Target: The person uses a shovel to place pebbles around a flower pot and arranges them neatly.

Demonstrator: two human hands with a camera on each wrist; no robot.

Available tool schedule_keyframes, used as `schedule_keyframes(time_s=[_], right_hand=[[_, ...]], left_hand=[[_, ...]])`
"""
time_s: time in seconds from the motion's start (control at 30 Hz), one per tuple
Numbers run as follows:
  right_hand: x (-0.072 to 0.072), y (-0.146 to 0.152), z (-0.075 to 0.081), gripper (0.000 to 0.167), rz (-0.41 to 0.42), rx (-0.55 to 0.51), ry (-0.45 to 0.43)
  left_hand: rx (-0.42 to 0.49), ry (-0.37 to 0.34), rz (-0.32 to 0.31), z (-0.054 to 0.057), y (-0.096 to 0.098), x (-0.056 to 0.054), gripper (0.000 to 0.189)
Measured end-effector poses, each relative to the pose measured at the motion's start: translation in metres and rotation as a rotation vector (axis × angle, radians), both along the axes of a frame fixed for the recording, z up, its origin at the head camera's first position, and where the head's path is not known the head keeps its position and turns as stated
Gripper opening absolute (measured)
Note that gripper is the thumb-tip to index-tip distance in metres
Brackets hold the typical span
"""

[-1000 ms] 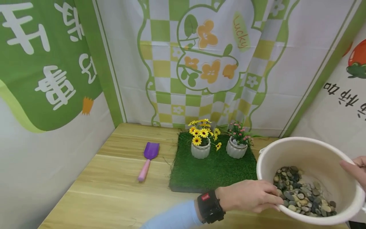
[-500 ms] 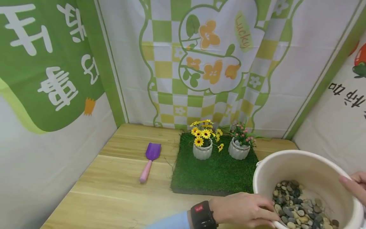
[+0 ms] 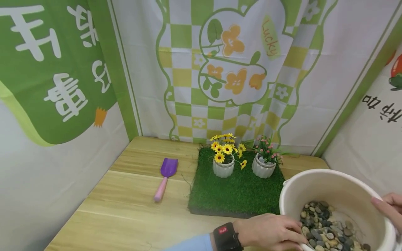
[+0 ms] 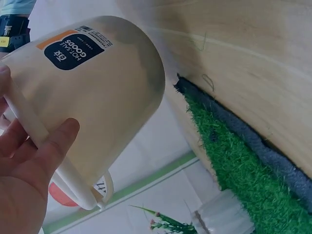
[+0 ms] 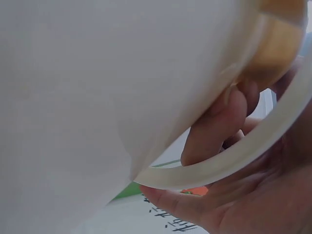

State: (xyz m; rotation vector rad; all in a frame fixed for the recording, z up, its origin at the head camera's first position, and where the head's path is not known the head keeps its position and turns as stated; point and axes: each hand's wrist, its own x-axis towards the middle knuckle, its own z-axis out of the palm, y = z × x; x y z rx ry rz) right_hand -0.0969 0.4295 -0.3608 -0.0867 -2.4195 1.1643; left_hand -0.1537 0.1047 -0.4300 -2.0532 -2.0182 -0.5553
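Observation:
A cream-white plastic bucket point(image 3: 348, 195) is tilted toward me at the right of the head view, with grey, brown and tan pebbles point(image 3: 326, 226) lying in it. My left hand point(image 3: 270, 230) grips its near left rim; in the left wrist view the thumb lies outside the wall and the fingers go over the edge. At the right, my right hand point(image 3: 391, 207) holds the opposite rim. The right wrist view shows this hand point(image 5: 239, 161) with fingers curled about the rim and the bucket's curved handle point(image 5: 229, 168).
A green turf mat point(image 3: 235, 195) carries a pot of yellow flowers point(image 3: 223, 169) and a pot of pink flowers point(image 3: 263, 167). Left of it, a purple trowel point(image 3: 169, 168) with a pink handle lies on the wooden table point(image 3: 119, 209). Printed cloth walls point(image 3: 147, 87) enclose the table.
The bucket has come down in the head view with both hands on its rim, mostly in the first half second. The pebbles stay inside. The view has shifted slightly.

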Motion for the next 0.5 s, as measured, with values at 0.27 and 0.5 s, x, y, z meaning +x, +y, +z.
schedule_keyframes(time_s=[0.27,0.5], right_hand=[[0.0,0.003,-0.008,0.041,0.023,0.017,-0.014],[-0.005,-0.008,0.011,0.036,0.038,0.002,-0.176]], left_hand=[[-0.041,-0.017,0.008,-0.004,-0.001,0.0,0.028],[-0.036,-0.07,0.014,-0.002,-0.006,-0.003,0.027]])
